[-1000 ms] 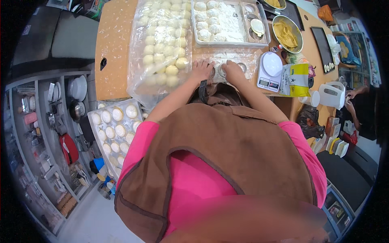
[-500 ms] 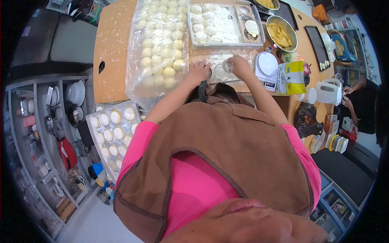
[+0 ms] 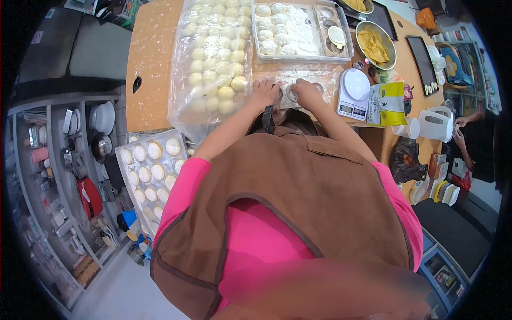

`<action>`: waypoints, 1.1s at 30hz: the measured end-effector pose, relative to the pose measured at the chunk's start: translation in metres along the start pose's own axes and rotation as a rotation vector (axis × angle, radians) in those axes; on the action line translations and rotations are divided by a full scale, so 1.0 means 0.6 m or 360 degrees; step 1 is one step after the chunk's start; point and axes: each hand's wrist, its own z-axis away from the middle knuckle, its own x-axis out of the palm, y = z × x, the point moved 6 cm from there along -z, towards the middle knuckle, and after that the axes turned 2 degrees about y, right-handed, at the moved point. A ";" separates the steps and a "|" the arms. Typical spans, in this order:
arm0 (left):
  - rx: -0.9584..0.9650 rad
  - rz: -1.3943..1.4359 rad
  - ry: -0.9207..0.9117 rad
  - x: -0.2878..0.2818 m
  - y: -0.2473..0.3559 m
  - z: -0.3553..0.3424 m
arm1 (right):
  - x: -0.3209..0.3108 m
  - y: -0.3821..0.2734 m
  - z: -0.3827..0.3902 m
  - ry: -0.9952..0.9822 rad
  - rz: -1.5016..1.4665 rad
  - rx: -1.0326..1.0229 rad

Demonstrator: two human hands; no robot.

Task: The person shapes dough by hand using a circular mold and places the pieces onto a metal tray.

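"On the floury patch (image 3: pixel 332 74) at the near side of the table, what've your hands got?"

"Right hand (image 3: pixel 307 93) is down with its fingers curled, tips touching the edge of a round ring (image 3: pixel 292 93). Can't tell if I'm pinching it or just resting on it, the fingers hide that bit. Ring's lying on the flour between my two hands. Another round rim (image 3: pixel 319 87) pokes out just right of my knuckles."

"Any different from half a second ago?"

"Yeah, that's the right hand. It was further right then, a see-through round thing tilted up in its fingers, with a pale circle lying uncovered on the flour to the left. Now it's come back left and down, and the ring sits about where that circle showed."

"And the left?"

"Left hand (image 3: pixel 263 93) hasn't really budged. Fingers spread on the flour, tips beside a dark round edge (image 3: pixel 278 96). Can't tell if that one's gripping anything either."

"What's around you?"

"Pale dough balls (image 3: pixel 239 83) under clear plastic just to the left, a white tub (image 3: pixel 303 57) of floury rounds on the far side, and a kitchen scale (image 3: pixel 356 85) near my right hand with a yellow and grey pouch (image 3: pixel 393 104) beyond it. Those look the same as before."
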 end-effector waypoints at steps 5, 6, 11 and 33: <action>0.0010 0.0017 0.0011 -0.008 0.003 -0.002 | 0.011 0.009 -0.006 0.0068 0.0025 -0.0005; 0.0008 0.0032 0.0024 -0.008 0.004 -0.002 | 0.019 0.008 -0.001 0.0071 0.0025 -0.0003; 0.0038 0.0020 0.0010 -0.006 0.008 -0.003 | 0.021 0.012 -0.002 0.0000 0.0026 0.0037; -0.0206 0.0238 0.0236 -0.042 0.028 0.014 | -0.151 0.256 0.072 0.0779 -0.0547 0.0325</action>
